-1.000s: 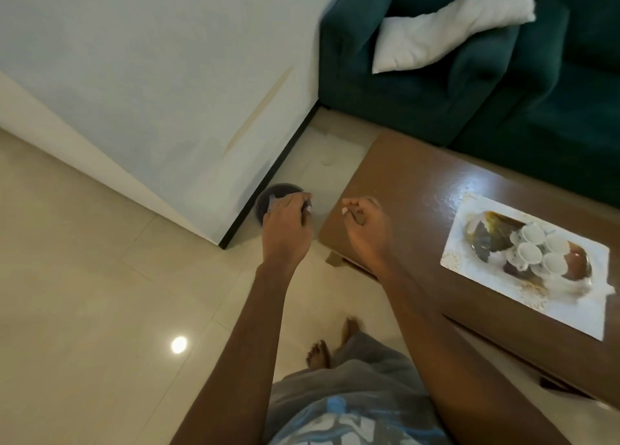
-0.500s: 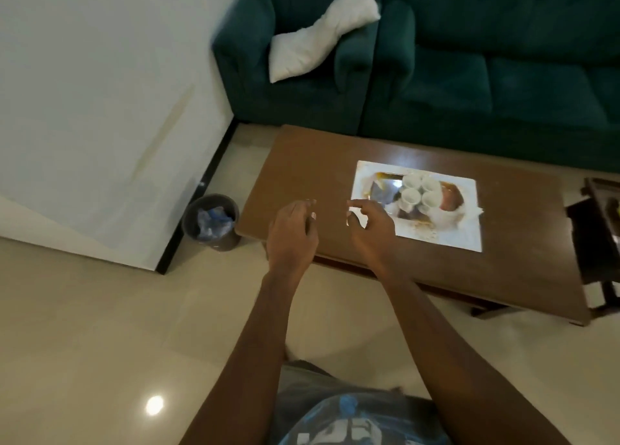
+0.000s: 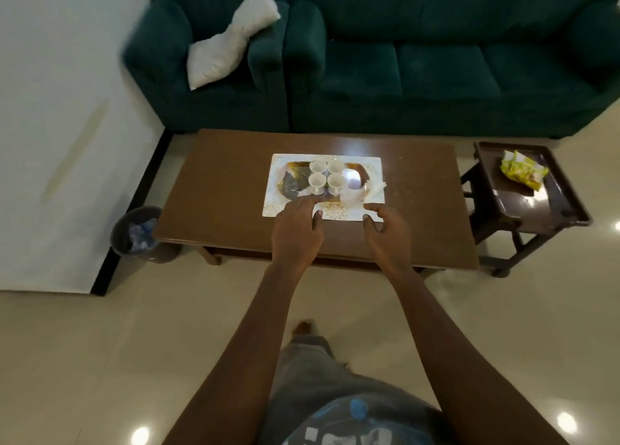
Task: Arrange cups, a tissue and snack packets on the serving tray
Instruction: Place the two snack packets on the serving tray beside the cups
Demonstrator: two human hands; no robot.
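Observation:
A white serving tray (image 3: 372, 166) with gold pattern lies in the middle of the brown coffee table (image 3: 228, 189). Several small white cups (image 3: 326, 175) stand clustered on it, and a white tissue (image 3: 379, 187) sticks out at its right edge. My left hand (image 3: 297, 233) hovers over the tray's near left edge with its fingers extended. My right hand (image 3: 385, 231) hovers by the tray's near right corner, its fingers loosely curled and holding nothing. A yellow-green snack packet (image 3: 521, 170) lies on the dark side table (image 3: 553, 209) at the right.
A green sofa (image 3: 419, 62) with a white cushion (image 3: 231, 45) stands behind the table. A dark waste bin (image 3: 137, 231) with crumpled wrappers sits on the floor by the table's left end, against a white wall (image 3: 60, 109).
The view has swung from the waste bin to the coffee table. Both hands have moved right and forward to the tray's near edge, and the fingers have loosened.

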